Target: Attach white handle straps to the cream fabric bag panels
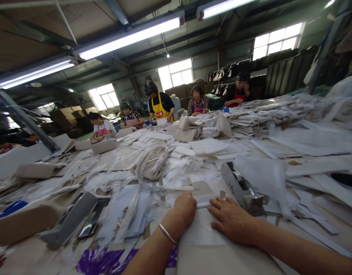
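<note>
My left hand (185,208) is closed in a fist, with a metal bangle on the wrist. It rests at the left edge of a white sheet (203,231) lying over a pale beige flat piece (221,261). What its fingers hold, if anything, is hidden. My right hand (231,221) lies flat on the right part of the sheet, fingers spread. Just beyond both hands is a beige panel (204,188) beside a white strap (176,188) with a small gold-coloured fitting. A grey tape dispenser (241,189) stands close behind my right hand.
Another grey tape dispenser (71,217) stands at the left, near a beige bag (26,221) and purple plastic (104,261). White paper and strips cover the table. Beige bags (187,128) are heaped farther back. Several people, one in a yellow apron (159,110), are across the table.
</note>
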`<state>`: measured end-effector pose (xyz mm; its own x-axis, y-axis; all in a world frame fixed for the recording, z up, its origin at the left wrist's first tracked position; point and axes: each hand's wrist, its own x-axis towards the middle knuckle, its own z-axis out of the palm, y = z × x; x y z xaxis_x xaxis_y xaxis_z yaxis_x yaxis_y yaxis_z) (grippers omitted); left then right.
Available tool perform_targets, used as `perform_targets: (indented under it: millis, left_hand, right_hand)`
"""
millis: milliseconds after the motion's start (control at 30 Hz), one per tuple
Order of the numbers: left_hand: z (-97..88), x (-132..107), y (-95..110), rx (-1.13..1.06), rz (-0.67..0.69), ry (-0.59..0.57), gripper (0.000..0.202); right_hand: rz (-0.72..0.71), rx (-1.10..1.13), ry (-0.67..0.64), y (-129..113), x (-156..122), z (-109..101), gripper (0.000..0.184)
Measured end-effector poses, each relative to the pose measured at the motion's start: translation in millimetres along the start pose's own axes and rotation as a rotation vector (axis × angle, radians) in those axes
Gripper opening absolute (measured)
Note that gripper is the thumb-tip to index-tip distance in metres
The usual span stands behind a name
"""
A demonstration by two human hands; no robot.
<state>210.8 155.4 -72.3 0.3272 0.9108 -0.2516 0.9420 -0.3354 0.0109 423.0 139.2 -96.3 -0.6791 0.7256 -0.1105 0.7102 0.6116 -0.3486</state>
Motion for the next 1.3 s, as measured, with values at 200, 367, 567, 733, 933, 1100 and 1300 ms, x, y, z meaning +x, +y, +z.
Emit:
perform_targets:
  millis: [200,367,567,733,933,1100,1300]
  left_hand:
    - [-1.3,-17.2,4.9,-0.086,0.186,-0.076,0.062]
    - [5.8,-29.7,8.1,-0.126,0.173,-0.052,0.079]
    - [7.0,-24.9,7.7,-0.134,0.191,-0.065,0.068]
    - [-7.3,-22.6,11.7,-0.11,0.193,-0.085,0.065]
    - [-18.3,-22.0,15.6,-0.09,0.158,-0.117,0.063]
    - [-17.1,-22.7,17.6,-0.092,0.135,-0.119,0.064]
    - [-11.7,-24.9,19.2,-0.096,0.101,-0.089,0.068]
  right_hand:
    - [0.003,-0.005,-0.037,2.0,2.4,0.6,0.056]
    - [-0.018,0.049,-0.019,-2.4,-11.7,-13.1,0.049]
    - [-0.229,0.2,-0.078,-48.8,-54.9,-46.2,0.046]
    - [-0.263,-0.114,0.002,-52.1,-40.2,-9.8,0.03]
    - [-0.405,-0.427,0.146,-30.1,-20.4,22.5,0.022]
    - [-0.407,-0.37,0.166,-37.6,-31.9,6.3,0.02]
    - [-0.377,-0.279,0.051,-51.2,-36.6,-4.4,0.014]
